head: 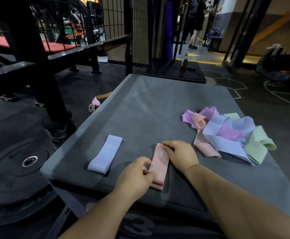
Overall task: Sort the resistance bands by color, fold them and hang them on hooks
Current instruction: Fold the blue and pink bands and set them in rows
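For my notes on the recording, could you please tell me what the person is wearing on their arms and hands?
Nothing that shows. The left hand and right hand are ungloved; the left forearm and right forearm are bare to the picture's edge, no sleeve in view. No watch, wristband or ring is visible, though the fingers are slightly blurred.

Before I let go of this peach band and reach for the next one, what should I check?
1. peach band folded flat on the mat: ok.
2. left hand and right hand both pinch it: ok.
3. lavender band folded, lying apart from the peach one: ok.
4. pile sorted by colour: not ok, colours tangled.
5. Where the hooks are: cannot tell, none in view.
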